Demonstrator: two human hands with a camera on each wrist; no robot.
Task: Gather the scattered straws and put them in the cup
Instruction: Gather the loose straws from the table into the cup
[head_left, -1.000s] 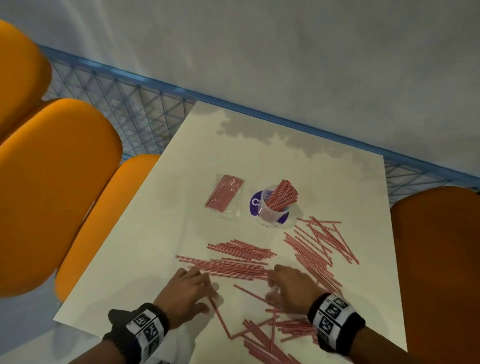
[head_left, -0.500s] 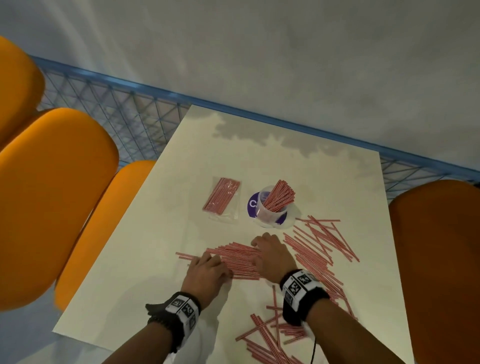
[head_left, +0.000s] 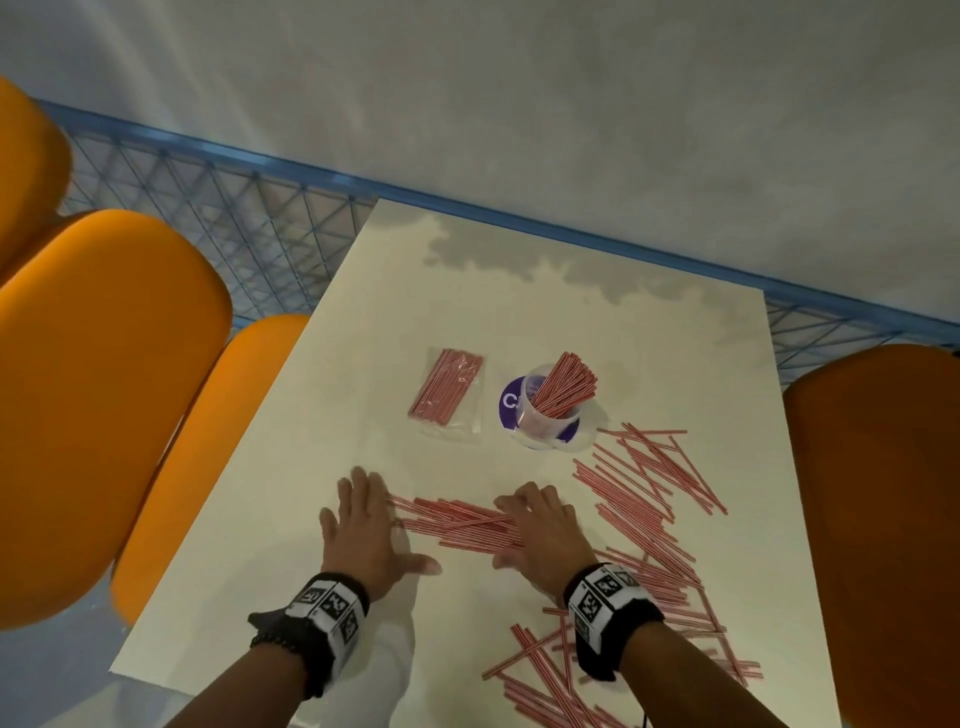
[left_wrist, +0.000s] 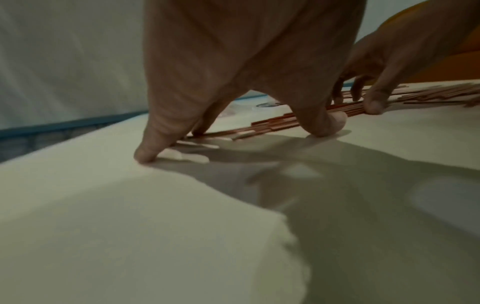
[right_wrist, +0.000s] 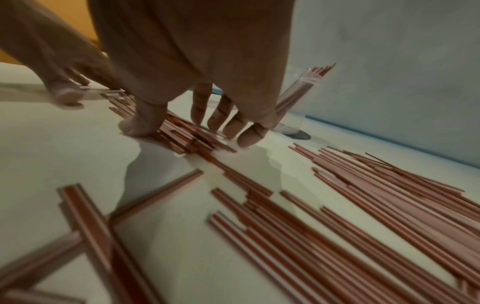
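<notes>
Gathering step: left hand (head_left: 363, 530) and right hand (head_left: 540, 535), fingers spread flat, holding nothing, bracket a straw bundle (head_left: 457, 522) on the counter (head_left: 270, 519); next — pinch it closed, lift to the cup (head_left: 545, 415) beyond.

- Both hands are down flat on the white table (head_left: 291, 519), one at each end of a loose bundle of red straws (head_left: 457, 522) that lies crosswise between them.
- The left hand (head_left: 363, 535) has its fingers spread out straight, touching the bundle's left end.
- The right hand (head_left: 540, 540) rests on the right end, fingers bent a bit over the straws.
- The clear cup (head_left: 548, 410) stands further back on a purple disc (head_left: 506, 402), already stuffed with straws leaning right.
- A sealed packet of straws (head_left: 449, 389) lies just left of the cup.
- More loose straws (head_left: 644, 478) are scattered to the right and near the front edge.
- Orange chairs (head_left: 104, 395) stand on both sides.
</notes>
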